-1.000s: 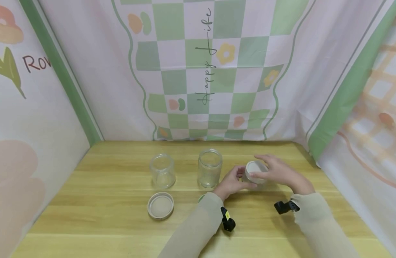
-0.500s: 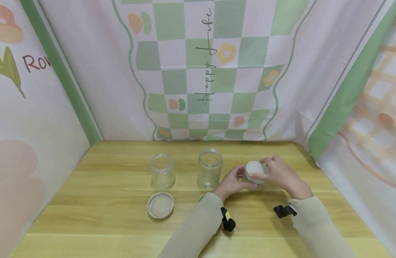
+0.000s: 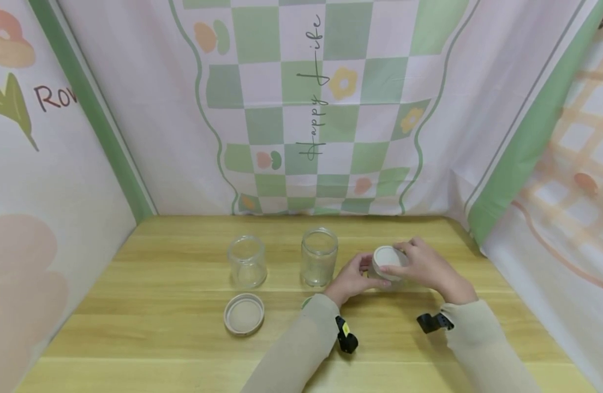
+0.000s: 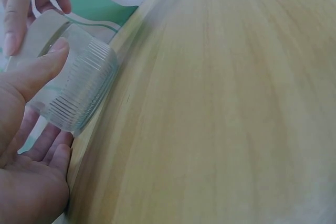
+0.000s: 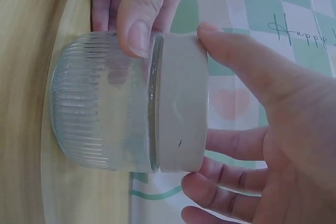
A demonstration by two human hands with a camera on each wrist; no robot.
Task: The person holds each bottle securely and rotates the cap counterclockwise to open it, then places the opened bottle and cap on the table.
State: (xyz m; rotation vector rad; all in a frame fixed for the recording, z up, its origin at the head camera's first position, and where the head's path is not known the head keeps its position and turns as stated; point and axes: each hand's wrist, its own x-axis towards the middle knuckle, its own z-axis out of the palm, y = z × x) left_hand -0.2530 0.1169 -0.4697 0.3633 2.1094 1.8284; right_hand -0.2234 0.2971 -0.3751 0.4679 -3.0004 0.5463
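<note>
A ribbed glass jar [image 5: 100, 103] with a white lid [image 5: 182, 103] on its mouth stands upright on the table at the right. My left hand [image 3: 352, 278] holds the jar's body, thumb on the near side and fingers around the other, as the left wrist view also shows. On the lid's rim, my right hand [image 3: 429, 270] has its thumb and fingers at opposite sides. In the right wrist view a thin line of glass thread shows between the lid and the jar's shoulder.
Two lidless glass jars stand to the left, a short one [image 3: 247, 262] and a taller one [image 3: 320, 256]. A lid [image 3: 244, 315] lies inside up before the short jar. A green edge [image 3: 307, 301] peeks from under the left sleeve. Patterned cloth [image 3: 311, 180] hangs behind the table.
The right hand's fingers have drawn in closer around the lid, and its wrist has shifted slightly. The left hand and the jar have stayed in place.
</note>
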